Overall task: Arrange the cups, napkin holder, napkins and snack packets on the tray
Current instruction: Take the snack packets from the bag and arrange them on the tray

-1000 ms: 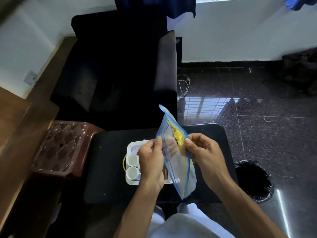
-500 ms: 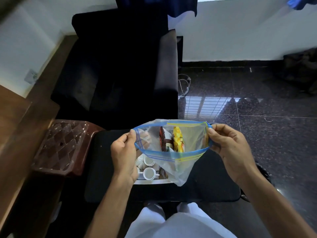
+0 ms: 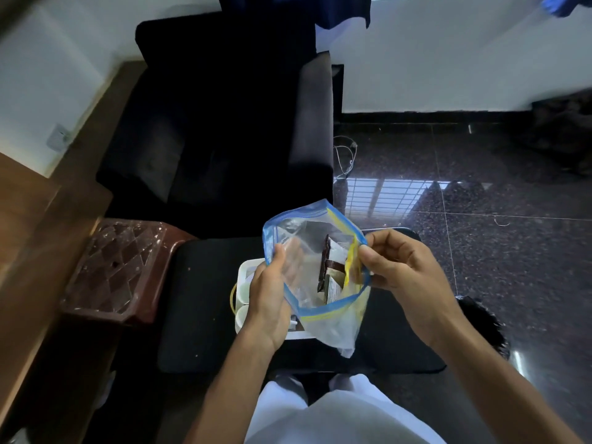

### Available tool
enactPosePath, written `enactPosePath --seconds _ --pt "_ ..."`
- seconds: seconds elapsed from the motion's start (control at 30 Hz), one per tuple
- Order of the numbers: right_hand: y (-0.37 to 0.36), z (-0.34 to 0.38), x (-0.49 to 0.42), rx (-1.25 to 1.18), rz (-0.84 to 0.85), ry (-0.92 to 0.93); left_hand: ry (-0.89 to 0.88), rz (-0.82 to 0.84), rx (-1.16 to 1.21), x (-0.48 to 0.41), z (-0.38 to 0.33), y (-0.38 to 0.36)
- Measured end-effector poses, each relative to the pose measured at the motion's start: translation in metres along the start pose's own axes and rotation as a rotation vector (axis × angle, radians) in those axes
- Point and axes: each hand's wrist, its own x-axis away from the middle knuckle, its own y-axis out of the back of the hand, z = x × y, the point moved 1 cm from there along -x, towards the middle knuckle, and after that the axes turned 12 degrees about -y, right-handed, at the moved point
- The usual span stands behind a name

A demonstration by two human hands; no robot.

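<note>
I hold a clear zip bag [image 3: 307,251] with a blue and yellow seal open above the white tray [image 3: 248,265]. My left hand [image 3: 269,299] grips the bag's left rim. My right hand [image 3: 395,267] pinches the right rim. Inside the bag stand a brown snack packet [image 3: 324,267] and a yellow packet [image 3: 349,267], with a paler packet between them. Two white cups [image 3: 242,304] sit along the tray's left side, partly hidden by my left hand. The rest of the tray is hidden behind the bag.
The tray rests on a low black table [image 3: 205,302]. A dark armchair [image 3: 224,123] stands beyond it. A reddish-brown plastic stool [image 3: 112,270] is to the left, a black bin [image 3: 483,325] to the right on the glossy dark floor.
The bag's mouth has been pulled open from flat, then turned so the opening tilts toward me. My hands have come closer together and lower over the tray.
</note>
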Motion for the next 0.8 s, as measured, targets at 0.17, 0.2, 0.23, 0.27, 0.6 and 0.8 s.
enactPosePath --seconds 0.17,0.2,0.23,0.27,0.6,0.8 --pt "0.029 -0.028 0.015 0.183 -0.239 -0.104 0.007 0.134 0.066 0.012 0.002 -0.004" --pt "0.033 -0.033 0.018 0.347 -0.335 -0.039 -0.006 0.152 0.057 0.015 0.003 -0.003" --pt "0.034 -0.035 0.021 0.54 -0.441 0.079 -0.02 0.159 0.043 0.018 0.004 -0.002" --pt "0.032 -0.033 0.024 0.715 -0.524 0.232 -0.03 0.151 0.029 0.021 0.004 -0.001" --pt "-0.041 -0.034 -0.05 1.625 0.276 0.599 -0.142 0.096 -0.267 0.042 0.003 0.014" --pt "-0.056 -0.077 -0.074 2.074 0.248 0.611 -0.089 0.063 -0.189 0.054 0.005 0.021"
